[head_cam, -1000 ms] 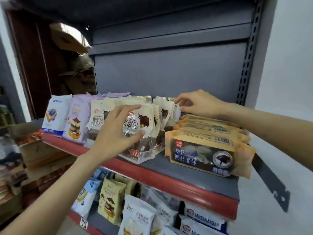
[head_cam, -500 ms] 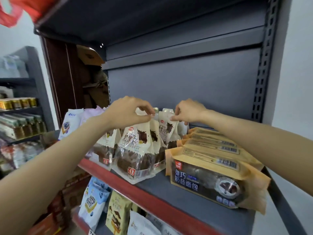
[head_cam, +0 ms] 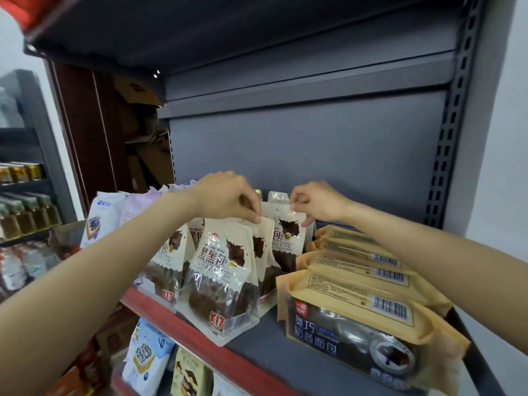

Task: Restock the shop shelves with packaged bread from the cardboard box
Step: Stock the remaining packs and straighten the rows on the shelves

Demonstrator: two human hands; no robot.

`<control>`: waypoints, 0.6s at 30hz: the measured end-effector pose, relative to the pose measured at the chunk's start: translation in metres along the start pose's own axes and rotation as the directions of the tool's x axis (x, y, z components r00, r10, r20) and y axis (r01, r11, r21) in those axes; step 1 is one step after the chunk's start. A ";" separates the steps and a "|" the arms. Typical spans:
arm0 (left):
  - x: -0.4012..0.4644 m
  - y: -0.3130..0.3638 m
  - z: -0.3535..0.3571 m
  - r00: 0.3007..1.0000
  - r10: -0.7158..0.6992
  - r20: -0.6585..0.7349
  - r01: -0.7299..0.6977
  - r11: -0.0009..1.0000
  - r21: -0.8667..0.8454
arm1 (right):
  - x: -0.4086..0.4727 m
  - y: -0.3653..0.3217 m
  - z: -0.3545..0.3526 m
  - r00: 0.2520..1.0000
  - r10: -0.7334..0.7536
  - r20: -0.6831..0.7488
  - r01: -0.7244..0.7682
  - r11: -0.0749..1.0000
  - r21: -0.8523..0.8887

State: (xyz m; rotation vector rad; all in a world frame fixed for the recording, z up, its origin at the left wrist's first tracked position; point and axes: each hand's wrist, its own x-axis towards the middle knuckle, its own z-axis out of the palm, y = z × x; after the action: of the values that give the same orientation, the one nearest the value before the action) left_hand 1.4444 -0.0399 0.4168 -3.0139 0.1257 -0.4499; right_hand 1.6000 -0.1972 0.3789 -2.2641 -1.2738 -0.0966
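Several cream bags of dark bread stand upright in rows on the grey shelf (head_cam: pixel 257 342) with a red front lip. My left hand (head_cam: pixel 225 197) pinches the top edge of the front cream bag (head_cam: pixel 221 277). My right hand (head_cam: pixel 315 202) pinches the top of a cream bag farther back (head_cam: pixel 288 234). To the right lie stacked flat tan bread packs (head_cam: pixel 357 315) with barcodes on top. The cardboard box is out of view.
White and lilac bread bags (head_cam: pixel 104 217) stand at the shelf's left end. More packs (head_cam: pixel 148 357) fill the shelf below. An upper shelf (head_cam: pixel 200 32) overhangs. A white wall (head_cam: pixel 503 167) bounds the right; another rack with bottles (head_cam: pixel 25 212) stands far left.
My left hand rose from the front of the cream bag to its top edge. My right hand shifted from the back packs to a rear bag's top. The view tilted upward.
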 end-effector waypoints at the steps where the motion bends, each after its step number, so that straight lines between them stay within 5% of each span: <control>1: 0.002 0.000 0.004 0.999 0.001 -0.044 0.001 0.999 0.041 | 0.001 0.002 -0.005 1.000 0.022 -0.006 -0.022 1.000 0.013; 5: 0.010 -0.002 0.020 0.980 -0.002 -0.197 0.012 0.999 0.052 | 0.012 0.014 -0.026 0.982 0.005 -0.190 -0.053 0.968 -0.244; 8: 0.014 -0.004 0.023 0.990 0.035 -0.136 -0.045 0.996 -0.071 | 0.022 0.027 -0.029 0.981 0.011 -0.193 -0.089 0.911 -0.403; 14: 0.010 -0.010 0.014 0.998 0.024 0.063 -0.027 0.999 0.032 | 0.034 0.034 -0.013 0.988 0.152 -0.030 -0.155 0.968 -0.197; 18: 0.013 -0.010 0.014 0.999 -0.030 0.027 0.025 0.985 0.168 | 0.032 0.033 -0.010 0.983 0.090 -0.160 -0.128 0.959 -0.252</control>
State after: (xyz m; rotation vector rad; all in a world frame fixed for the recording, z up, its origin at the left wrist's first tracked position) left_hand 1.4611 -0.0301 0.4082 -2.8586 0.0422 -0.3974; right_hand 1.6462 -0.1911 0.3833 -2.4924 -1.1107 -0.4061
